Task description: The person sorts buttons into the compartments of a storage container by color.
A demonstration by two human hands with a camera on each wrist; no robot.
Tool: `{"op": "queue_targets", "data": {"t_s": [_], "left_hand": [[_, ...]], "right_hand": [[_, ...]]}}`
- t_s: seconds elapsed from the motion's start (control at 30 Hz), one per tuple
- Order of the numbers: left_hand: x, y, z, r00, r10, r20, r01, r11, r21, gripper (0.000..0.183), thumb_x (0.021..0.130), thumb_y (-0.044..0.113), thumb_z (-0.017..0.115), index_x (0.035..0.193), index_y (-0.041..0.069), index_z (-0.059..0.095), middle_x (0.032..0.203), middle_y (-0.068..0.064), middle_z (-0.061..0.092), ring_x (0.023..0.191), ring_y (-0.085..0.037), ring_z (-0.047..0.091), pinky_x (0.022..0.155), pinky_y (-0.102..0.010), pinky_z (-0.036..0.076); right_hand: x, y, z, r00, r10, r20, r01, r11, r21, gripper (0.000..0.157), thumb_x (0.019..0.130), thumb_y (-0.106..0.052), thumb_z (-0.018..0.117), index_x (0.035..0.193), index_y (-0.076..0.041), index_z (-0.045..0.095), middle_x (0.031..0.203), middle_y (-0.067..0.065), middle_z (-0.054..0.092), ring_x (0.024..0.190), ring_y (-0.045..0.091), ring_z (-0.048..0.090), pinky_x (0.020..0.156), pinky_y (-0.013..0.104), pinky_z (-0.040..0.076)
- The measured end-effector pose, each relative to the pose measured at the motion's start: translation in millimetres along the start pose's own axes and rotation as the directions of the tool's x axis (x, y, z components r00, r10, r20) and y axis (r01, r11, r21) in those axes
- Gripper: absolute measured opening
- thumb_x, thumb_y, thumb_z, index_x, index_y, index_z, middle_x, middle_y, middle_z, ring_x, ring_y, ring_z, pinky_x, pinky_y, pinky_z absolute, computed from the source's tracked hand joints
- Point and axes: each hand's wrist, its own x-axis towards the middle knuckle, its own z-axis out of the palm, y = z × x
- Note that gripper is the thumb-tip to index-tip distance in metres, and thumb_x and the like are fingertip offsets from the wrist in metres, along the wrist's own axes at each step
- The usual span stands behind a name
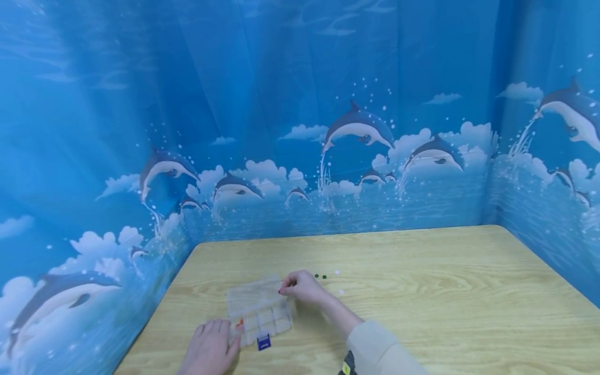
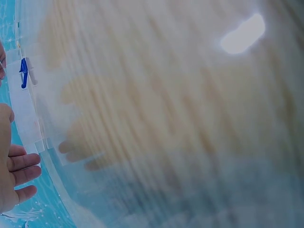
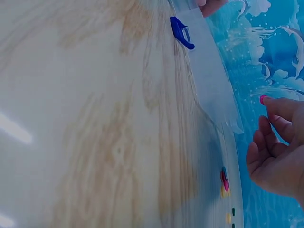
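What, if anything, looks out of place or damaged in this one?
Nothing plainly odd. Small dark green discs and white discs lie loose on the wood-grain table, outside the open compartment box, but they seem laid out rather than spilled, and I see no damage.

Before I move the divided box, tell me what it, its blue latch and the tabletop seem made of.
Divided box: likely clear plastic, slightly milky, since wood tones show through. Blue latch: probably smooth, opaque plastic, by its solid colour. Tabletop: wood or printed laminate from its grain, glossy from bright reflections.
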Motion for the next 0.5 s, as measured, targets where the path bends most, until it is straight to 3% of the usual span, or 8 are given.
{"op": "queue_targets", "data": {"t_s": [0.5], "left_hand": [[0.7, 0.5, -3.1, 0.999, -0.015, 0.037, 0.015, 1.0, -0.007, 0.031, 0.086, 0.031, 0.06, 0.096, 0.001, 0.058, 0.091, -0.011, 0.058, 0.094, -0.033, 0.055, 0.081, -0.049, 0.04]], "right_hand": [[3, -16, 26.7, 1.0, 0.011, -0.023, -0.011, 1.0, 0.019, 0.006, 0.079, -0.01, 0.07, 0.079, -0.006, 0.065, 0.074, -0.004, 0.057, 0.067, 0.009, 0.05, 0.059, 0.023, 0.041]]}}
